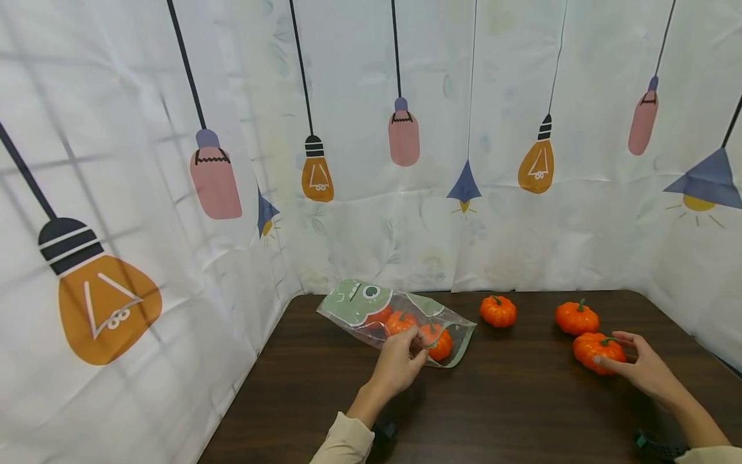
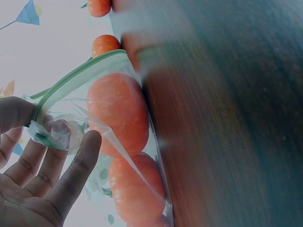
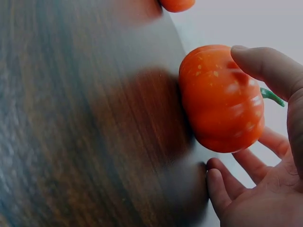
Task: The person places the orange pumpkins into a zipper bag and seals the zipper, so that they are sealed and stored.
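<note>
Toward the right edge of the desk, my right hand grips a ribbed, glossy orange pumpkin, likely light, stiff, slippery, best held across its sides; my left hand pinches a green-trimmed clear plastic bag by its mouth.

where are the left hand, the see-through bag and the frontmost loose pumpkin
Left hand (image 1: pixel 399 356): head view, on the back of the hand
See-through bag (image 1: pixel 353 304): head view, on its green printed panel
Frontmost loose pumpkin (image 3: pixel 221 100): right wrist view, on the middle of its orange side
</note>
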Demonstrator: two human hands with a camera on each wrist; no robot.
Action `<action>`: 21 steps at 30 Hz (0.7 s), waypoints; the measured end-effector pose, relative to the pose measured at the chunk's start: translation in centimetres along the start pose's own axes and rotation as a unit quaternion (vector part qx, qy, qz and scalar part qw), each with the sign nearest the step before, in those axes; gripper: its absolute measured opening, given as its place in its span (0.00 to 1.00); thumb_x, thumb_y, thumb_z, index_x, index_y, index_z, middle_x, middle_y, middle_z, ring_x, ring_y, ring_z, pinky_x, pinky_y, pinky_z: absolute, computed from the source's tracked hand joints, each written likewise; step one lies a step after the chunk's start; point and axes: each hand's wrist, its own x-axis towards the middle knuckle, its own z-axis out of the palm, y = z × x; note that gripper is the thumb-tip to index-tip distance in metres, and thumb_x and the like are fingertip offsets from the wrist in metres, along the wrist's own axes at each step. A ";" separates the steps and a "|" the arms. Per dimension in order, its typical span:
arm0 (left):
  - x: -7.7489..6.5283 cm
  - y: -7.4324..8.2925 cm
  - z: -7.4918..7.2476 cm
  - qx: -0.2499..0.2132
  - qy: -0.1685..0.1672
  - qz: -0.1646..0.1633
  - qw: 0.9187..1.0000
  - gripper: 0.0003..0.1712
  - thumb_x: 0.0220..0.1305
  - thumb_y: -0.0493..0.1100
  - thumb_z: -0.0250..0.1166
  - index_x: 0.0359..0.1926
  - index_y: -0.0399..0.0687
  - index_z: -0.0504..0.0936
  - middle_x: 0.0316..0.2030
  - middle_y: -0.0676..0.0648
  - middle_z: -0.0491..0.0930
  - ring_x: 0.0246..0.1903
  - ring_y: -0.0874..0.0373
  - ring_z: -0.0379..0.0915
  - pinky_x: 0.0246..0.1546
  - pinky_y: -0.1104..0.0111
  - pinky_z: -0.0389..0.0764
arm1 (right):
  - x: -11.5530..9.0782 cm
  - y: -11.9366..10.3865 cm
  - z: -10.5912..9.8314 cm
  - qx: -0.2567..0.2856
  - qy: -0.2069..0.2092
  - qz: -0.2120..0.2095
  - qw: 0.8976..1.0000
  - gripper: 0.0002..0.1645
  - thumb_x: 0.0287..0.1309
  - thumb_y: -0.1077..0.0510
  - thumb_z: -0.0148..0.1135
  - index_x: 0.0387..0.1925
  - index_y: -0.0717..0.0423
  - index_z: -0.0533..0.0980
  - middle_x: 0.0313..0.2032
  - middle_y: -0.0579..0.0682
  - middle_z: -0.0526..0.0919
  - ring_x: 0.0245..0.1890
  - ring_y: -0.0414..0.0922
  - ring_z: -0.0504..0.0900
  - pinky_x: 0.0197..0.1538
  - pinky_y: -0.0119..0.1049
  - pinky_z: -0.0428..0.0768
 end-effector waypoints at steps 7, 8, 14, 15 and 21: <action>0.0 0.0 -0.1 0.000 0.000 0.000 1.000 0.07 0.60 0.35 0.69 0.34 0.51 0.80 0.29 0.53 0.82 0.28 0.62 0.77 0.33 0.77 0.77 | 0.1 0.3 0.0 -0.006 -0.013 -0.008 1.000 0.57 0.70 0.44 0.59 0.74 0.77 0.40 0.69 0.86 0.45 0.62 0.80 0.61 0.51 0.56 0.78; -0.1 0.0 -0.1 -0.001 0.000 0.000 1.000 0.07 0.60 0.35 0.69 0.34 0.51 0.80 0.29 0.53 0.82 0.28 0.62 0.77 0.33 0.77 0.77 | 0.1 0.3 0.0 -0.006 -0.014 -0.008 1.000 0.57 0.70 0.44 0.60 0.74 0.77 0.40 0.69 0.86 0.45 0.62 0.80 0.61 0.50 0.54 0.78; -0.1 0.0 0.0 0.001 0.002 0.001 1.000 0.08 0.59 0.35 0.69 0.34 0.52 0.80 0.28 0.54 0.82 0.27 0.66 0.75 0.33 0.77 0.77 | 0.1 0.2 0.1 -0.004 -0.022 -0.002 1.000 0.58 0.70 0.43 0.60 0.74 0.77 0.39 0.69 0.85 0.45 0.63 0.78 0.61 0.45 0.38 0.77; -0.1 0.0 0.0 0.001 0.002 0.002 1.000 0.08 0.59 0.35 0.69 0.34 0.52 0.80 0.28 0.54 0.82 0.27 0.66 0.75 0.33 0.77 0.77 | 0.1 0.2 0.1 -0.004 -0.022 -0.001 1.000 0.58 0.69 0.43 0.60 0.74 0.77 0.39 0.69 0.85 0.46 0.62 0.78 0.61 0.44 0.36 0.76; 0.0 -0.1 0.1 0.002 0.004 0.004 1.000 0.08 0.59 0.35 0.69 0.34 0.52 0.80 0.28 0.54 0.83 0.27 0.70 0.73 0.32 0.77 0.77 | -0.1 0.0 0.2 -0.007 -0.019 -0.002 1.000 0.58 0.69 0.43 0.62 0.74 0.77 0.40 0.68 0.84 0.49 0.61 0.76 0.63 0.43 0.33 0.75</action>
